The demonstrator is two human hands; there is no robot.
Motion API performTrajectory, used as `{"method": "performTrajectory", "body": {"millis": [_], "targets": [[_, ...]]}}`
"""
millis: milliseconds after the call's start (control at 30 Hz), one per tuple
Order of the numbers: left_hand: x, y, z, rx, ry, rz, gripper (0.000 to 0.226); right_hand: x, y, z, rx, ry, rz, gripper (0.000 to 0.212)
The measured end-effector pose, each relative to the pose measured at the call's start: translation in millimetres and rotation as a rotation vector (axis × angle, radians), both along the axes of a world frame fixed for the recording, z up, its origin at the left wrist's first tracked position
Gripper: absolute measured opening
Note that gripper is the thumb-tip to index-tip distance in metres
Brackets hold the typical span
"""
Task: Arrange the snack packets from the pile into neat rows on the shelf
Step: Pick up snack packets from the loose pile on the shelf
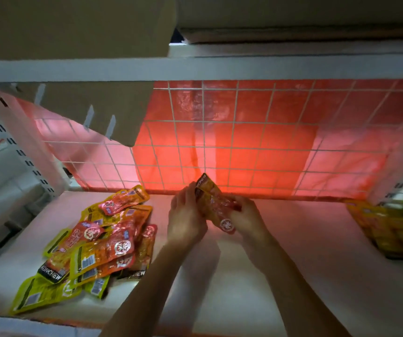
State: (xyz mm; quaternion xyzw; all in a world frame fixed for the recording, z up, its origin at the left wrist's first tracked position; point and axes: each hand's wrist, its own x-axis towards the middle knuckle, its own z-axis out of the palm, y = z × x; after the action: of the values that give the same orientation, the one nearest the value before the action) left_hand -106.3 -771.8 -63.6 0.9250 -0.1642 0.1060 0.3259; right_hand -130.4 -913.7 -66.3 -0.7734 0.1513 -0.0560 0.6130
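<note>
Both grips are on one packet (216, 203). Left grip (186, 215) has fingers curled round its upper-left edge and right grip (246, 216) pinches the lower-right end, so each is closed on it, nothing else held. Packet is tilted, top corner toward the grid (244, 142), at mid-back of the shelf (244, 276); can't tell if its low end touches the board. Pile (98, 239) lies to the left, near the left grip but apart from it: a loose overlapping heap, packets at all angles, some face up, some back up. Progress, as I judge it: early. No row shows in mid shelf, and this looks like a 1st or early packet being squared up for the back. At far right there's a blurred yellow stack (390, 229), maybe a row done, maybe other stock, can't tell. Left to do: approx the whole pile. Room: wide bare shelf btw pile and yellow stack. Edges: grid w/ red sheet (280, 147) closes the back, so packets could butt against it. Post (25, 142) bounds the left. Box (86, 105) overhangs the back-left corner, so lifts there should stay low. Front edge (50, 319) is near the pile's nearest packets, so one could slide off.
</note>
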Motion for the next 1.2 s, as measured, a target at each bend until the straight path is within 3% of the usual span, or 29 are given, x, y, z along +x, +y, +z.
{"method": "performTrajectory", "body": {"millis": [167, 333, 500, 600, 700, 933, 1200], "targets": [[-31.3, -66.2, 2.3, -0.155, 0.124, -0.114, 0.082, -53.8, -64.7, 4.4, 0.215, -0.053, -0.178, 0.028], [-82.7, -146.0, 2.0, -0.161, 0.141, -0.315, 0.077, -122.1, -141.4, 8.3, 0.224, -0.103, -0.350, 0.030], [-153.6, -231.5, 7.9, -0.144, 0.165, -0.468, 0.093, -203.4, -225.8, 14.1, 0.147, -0.138, -0.488, 0.035], [-193.0, -283.3, 14.3, -0.170, 0.259, -0.483, 0.068, -253.0, -272.4, 19.7, 0.193, -0.147, -0.623, 0.050], [-230.0, -333.4, 14.5, -0.252, 0.342, -0.539, 0.045, -301.6, -311.8, 21.5, 0.174, -0.165, -0.686, 0.049], [-274.0, -425.8, 12.5, -0.174, 0.452, -0.646, 0.034, -376.5, -390.5, 26.3, 0.098, -0.234, -0.825, 0.024], [-270.8, -506.6, 14.9, -0.442, 0.737, -0.517, 0.024, -397.9, -478.6, 30.0, -0.053, -0.318, -1.137, 0.019]]}}
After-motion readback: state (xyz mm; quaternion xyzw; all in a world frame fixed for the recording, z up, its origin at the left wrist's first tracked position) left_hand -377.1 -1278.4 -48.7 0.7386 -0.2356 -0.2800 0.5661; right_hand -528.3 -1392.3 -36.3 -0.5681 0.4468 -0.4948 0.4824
